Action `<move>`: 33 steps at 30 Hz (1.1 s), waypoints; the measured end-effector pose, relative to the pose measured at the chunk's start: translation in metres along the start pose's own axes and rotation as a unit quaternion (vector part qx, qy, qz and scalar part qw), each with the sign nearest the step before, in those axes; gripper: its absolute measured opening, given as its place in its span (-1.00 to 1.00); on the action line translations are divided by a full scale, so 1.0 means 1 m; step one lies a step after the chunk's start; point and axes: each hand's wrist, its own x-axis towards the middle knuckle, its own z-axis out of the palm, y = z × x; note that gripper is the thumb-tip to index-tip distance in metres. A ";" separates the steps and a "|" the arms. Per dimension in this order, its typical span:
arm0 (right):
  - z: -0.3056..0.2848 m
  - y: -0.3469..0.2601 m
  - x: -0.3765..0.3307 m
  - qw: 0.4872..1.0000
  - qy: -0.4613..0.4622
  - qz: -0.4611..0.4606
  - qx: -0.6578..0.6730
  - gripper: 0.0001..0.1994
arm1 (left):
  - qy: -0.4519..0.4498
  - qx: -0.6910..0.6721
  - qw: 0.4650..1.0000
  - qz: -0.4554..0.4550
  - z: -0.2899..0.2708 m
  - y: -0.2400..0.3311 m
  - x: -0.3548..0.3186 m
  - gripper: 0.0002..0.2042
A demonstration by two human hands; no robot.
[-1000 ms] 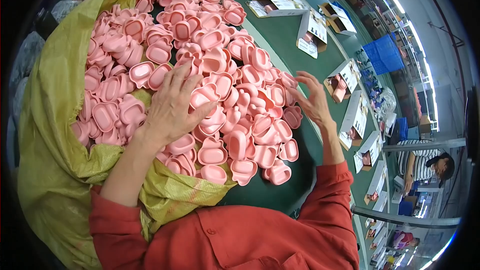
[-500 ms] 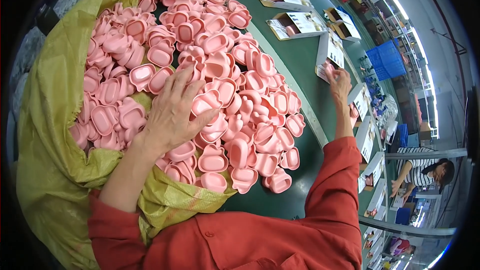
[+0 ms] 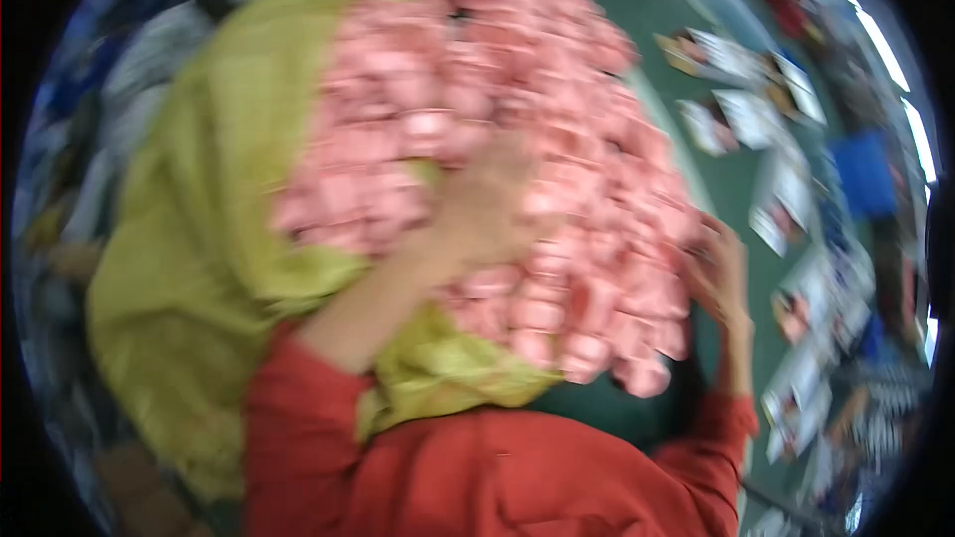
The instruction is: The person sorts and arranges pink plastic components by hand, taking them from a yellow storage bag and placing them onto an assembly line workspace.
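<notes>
Work surface: a long green tabletop (image 3: pixel 736 179) is seen running from the top centre toward the lower right, its edges bent by the lens.
Edging: the near side is bordered by a pale strip (image 3: pixel 682 147).
Light: a broken line of white strip lights (image 3: pixel 882 48) is curved down the right rim.
Crate: a blue crate-like shape (image 3: pixel 863 176) is placed at right.
Upper right: red shapes (image 3: pixel 778 5) are blurred among darker clutter.
Left side: greyish-white bundles (image 3: pixel 164 45) are heaped at upper left; brown shapes (image 3: pixel 144 492) are smeared at lower left.
Lower right: a dark bar (image 3: pixel 791 509) is slanted across.
</notes>
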 end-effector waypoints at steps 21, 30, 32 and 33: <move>-0.052 0.140 0.062 0.959 0.085 0.083 -0.256 -0.78 | 0.077 0.006 0.995 0.061 0.004 0.005 0.016 -0.39; -0.020 0.078 0.048 0.994 0.103 -0.022 0.034 -0.72 | 0.078 0.017 0.996 0.045 0.007 0.009 0.014 -0.39; -0.007 0.030 0.037 0.996 0.019 -0.050 0.070 -0.66 | 0.065 0.028 0.997 0.036 0.006 0.007 0.014 -0.39; 0.001 0.013 0.034 0.997 0.004 -0.074 0.024 -0.67 | 0.065 0.024 0.997 0.038 0.005 0.008 0.014 -0.39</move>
